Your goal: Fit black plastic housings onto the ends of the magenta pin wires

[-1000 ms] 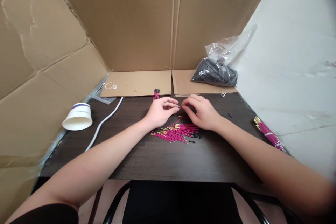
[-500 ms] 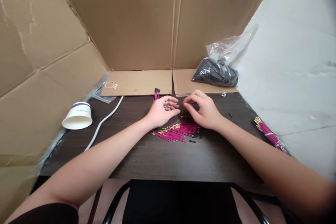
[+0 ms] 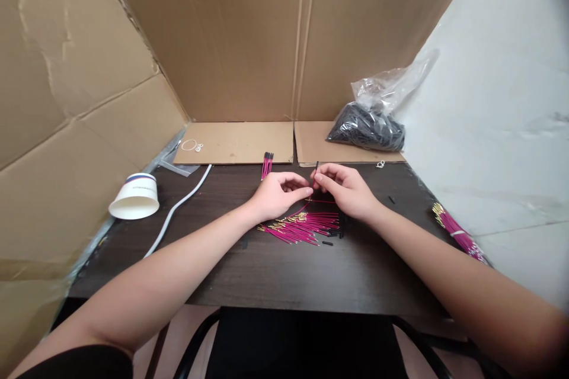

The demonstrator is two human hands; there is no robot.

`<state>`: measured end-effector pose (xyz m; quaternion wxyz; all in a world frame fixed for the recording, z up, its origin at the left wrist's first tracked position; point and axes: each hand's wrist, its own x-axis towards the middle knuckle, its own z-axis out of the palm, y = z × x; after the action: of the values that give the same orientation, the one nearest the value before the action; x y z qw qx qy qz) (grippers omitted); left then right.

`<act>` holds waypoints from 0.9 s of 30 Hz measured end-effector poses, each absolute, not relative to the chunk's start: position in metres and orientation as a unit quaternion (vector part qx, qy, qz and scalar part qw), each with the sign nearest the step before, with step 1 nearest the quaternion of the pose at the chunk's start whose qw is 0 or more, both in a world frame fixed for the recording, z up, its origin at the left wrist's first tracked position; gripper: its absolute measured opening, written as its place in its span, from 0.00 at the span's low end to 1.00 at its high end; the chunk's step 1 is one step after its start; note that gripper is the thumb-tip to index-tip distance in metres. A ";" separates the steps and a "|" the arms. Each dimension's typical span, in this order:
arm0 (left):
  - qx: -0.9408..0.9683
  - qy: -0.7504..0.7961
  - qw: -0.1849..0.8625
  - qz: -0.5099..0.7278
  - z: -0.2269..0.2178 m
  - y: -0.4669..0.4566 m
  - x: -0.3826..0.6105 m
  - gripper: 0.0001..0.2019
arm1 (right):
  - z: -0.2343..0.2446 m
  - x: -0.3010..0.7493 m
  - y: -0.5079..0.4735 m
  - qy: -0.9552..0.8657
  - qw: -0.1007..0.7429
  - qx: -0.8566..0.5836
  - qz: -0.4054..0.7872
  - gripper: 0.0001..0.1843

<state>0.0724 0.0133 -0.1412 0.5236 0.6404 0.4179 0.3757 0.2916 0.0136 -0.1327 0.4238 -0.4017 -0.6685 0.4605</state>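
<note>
A thin pink wire (image 3: 314, 182) with a black sleeve on its upper end stands nearly upright between my hands. My right hand (image 3: 345, 188) pinches it between thumb and fingertips. From the other side, my left hand (image 3: 279, 194) is curled with thumb and fingertips close together at the wire's lower part; the exact contact is partly hidden. Below both hands lies a loose pile of pink wires (image 3: 306, 227) with gold terminals at one end. Several short black sleeves (image 3: 328, 243) lie at the pile's right side. Behind my left hand rests a small bunch of black-sleeved wires (image 3: 267, 164).
A clear bag of black sleeves (image 3: 367, 127) sits on cardboard at the back right. A tied wire bundle (image 3: 460, 234) lies at the right edge. To the left are a tipped paper cup (image 3: 134, 196) and a grey cable (image 3: 178, 205). Cardboard walls (image 3: 240, 41) enclose the table.
The wire has turned from roughly level to nearly upright, its black-sleeved end now up in my right hand. My left fingers have drawn closer together. The view has shifted slightly.
</note>
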 end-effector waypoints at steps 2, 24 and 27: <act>0.646 0.413 0.525 0.369 -0.140 0.012 0.072 0.10 | -0.133 0.291 0.013 -0.656 0.426 -0.398 0.480 0.21; 0.697 0.520 0.287 0.402 -0.120 0.020 0.054 0.12 | -0.145 0.294 0.016 -0.725 0.400 -0.437 0.352 0.13; 0.706 0.587 0.167 0.360 -0.115 0.029 0.041 0.11 | -0.144 0.297 0.015 -0.811 0.348 -0.419 0.215 0.04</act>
<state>0.0412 0.0285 -0.1146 0.1671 0.7057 0.5872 0.3596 0.2966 0.0149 -0.1438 0.3478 -0.4186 -0.8109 0.2150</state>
